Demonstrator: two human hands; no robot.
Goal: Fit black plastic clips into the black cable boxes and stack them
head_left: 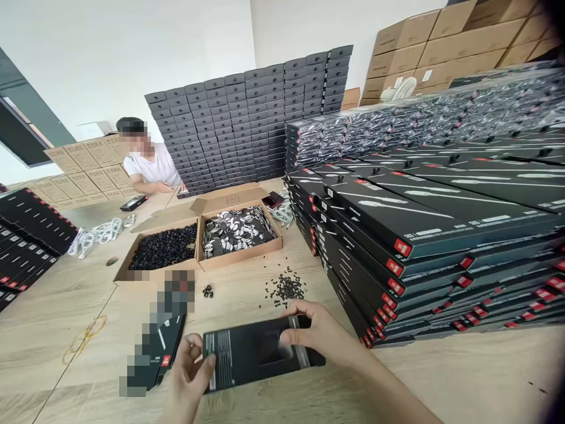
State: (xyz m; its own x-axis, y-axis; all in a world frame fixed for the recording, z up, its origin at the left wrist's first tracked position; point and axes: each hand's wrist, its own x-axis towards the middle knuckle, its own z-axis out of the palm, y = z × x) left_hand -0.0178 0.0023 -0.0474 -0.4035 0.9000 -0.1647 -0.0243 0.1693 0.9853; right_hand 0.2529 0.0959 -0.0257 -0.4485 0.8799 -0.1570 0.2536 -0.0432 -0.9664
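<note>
A flat black box [241, 353] with fine white print is held between my two hands above the wooden table. My left hand [192, 365] grips its left end, thumb on the face and fingers curled behind. At the right part, my right hand [311, 330] holds it, with the thumb on the face near a dark square window and fingers over the top edge. Left of my left hand lie black boxes [165, 335] with a red label, partly blurred out. Just beyond the held box is a scatter of small black pieces [286, 287], beside a little cluster of black parts [208, 291].
Cardboard trays hold black parts [163, 246] and round black-and-white pieces [238, 229]. High stacks of black boxes [397, 218] rise close on my right, more [30, 235] at left. Rubber bands [83, 340] and white cables [99, 232] lie on the table. A person [148, 165] sits opposite.
</note>
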